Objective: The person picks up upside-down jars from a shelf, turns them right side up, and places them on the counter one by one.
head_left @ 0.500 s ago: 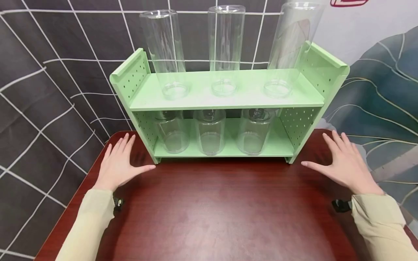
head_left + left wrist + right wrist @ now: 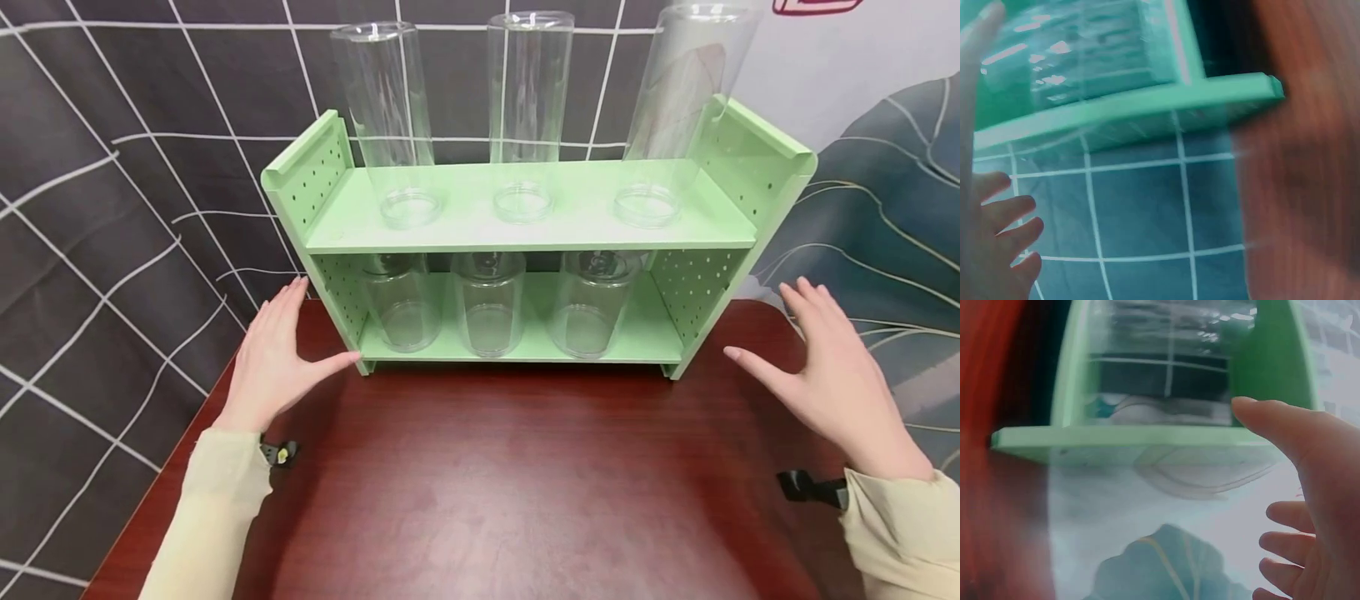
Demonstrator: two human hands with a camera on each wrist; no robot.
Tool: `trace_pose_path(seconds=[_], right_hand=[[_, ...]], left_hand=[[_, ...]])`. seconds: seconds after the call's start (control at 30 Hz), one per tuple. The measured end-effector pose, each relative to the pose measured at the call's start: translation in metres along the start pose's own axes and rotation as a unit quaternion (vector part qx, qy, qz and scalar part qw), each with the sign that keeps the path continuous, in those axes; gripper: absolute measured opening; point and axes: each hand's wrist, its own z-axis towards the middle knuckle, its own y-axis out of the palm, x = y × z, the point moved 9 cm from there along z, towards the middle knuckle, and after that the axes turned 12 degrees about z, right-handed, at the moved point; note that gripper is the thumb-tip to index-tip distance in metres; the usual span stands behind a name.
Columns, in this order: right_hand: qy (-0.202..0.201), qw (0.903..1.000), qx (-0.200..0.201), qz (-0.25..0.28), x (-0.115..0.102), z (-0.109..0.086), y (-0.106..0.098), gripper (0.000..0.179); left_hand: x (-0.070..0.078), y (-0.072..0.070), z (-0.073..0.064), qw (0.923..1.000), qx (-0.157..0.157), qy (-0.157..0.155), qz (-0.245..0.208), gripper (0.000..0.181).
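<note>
A light green two-tier rack (image 2: 525, 247) with perforated side panels stands at the back of the table. On its top shelf are three tall clear cylinders (image 2: 528, 117), spaced apart. Three shorter clear jars (image 2: 489, 308) stand on the lower shelf. My left hand (image 2: 273, 358) is by the rack's left side, thumb spread toward the lower left corner and holding nothing. Off the right side hovers my right hand (image 2: 840, 375), empty, its thumb apart from the other fingers. In the right wrist view the right thumb (image 2: 1272, 419) overlaps the rack's side edge.
The dark red wooden table (image 2: 510, 483) spreads in front of the rack. A dark cloth with a white grid (image 2: 90, 292) hangs behind and to the left. At the right is a patterned blue-grey backdrop (image 2: 900, 217). Each wrist wears a black strap (image 2: 810, 487).
My right hand has moved right, farther from the rack. My left hand has come slightly closer to the rack's left side. The rack and glassware stay in place while the head view shifts a little.
</note>
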Motion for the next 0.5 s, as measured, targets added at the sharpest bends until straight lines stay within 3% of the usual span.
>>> trace_pose_path(seconds=[0.13,0.23,0.3,0.4,0.5], right_hand=[[-0.014,0.9989,0.039,0.022,-0.021,-0.001,-0.015,0.096],[-0.032,0.9961,0.075,0.033,-0.037,-0.002,-0.024,0.093],[-0.052,0.9927,0.102,0.038,-0.049,-0.003,-0.030,0.091],[-0.091,0.9848,0.142,0.042,-0.071,-0.005,-0.038,0.085],[-0.134,0.9740,0.177,0.044,-0.098,-0.007,-0.046,0.084]], left_hand=[[0.007,-0.013,0.003,0.9969,0.042,-0.028,-0.060,0.114],[0.013,-0.022,0.006,0.9871,0.083,-0.044,-0.129,0.106],[0.017,-0.026,0.008,0.9760,0.110,-0.052,-0.181,0.101],[0.020,-0.030,0.013,0.9533,0.137,-0.066,-0.261,0.094],[0.021,-0.031,0.016,0.9352,0.156,-0.083,-0.307,0.087]])
